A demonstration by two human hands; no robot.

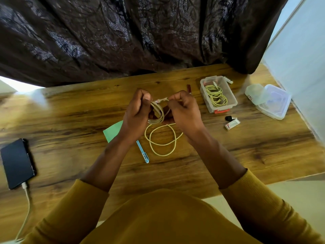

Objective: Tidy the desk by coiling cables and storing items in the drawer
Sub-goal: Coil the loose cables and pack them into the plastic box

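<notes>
Hands meet above the middle of the wooden counter [70, 110]: the left hand [136, 113] has its fingers curled round a small coil of pale cable [157, 113], and the right hand [182, 111] pinches the cable's plug end between thumb and fingertips, just beside the left thumb. The loose remainder of the same cable lies on the counter in open loops beneath the hands, toward the near edge. A blue pen [142, 152] lies just left of those loops, and a green paper [113, 131] shows from under the left wrist. Toward the far right corner a clear tub [218, 94] holds another coiled yellow cable [215, 95]; a clear lidded container [271, 101] rests near the right edge. Between tub and near edge lie a small black object [228, 118] and a small white box [232, 124], apart from the tub. A small brown item [188, 88] lies behind the right hand. At the left edge a dark phone [16, 163] lies flat with a white charging lead [26, 205] plugged in. A dark patterned curtain [123, 36] hangs over the far edge
</notes>
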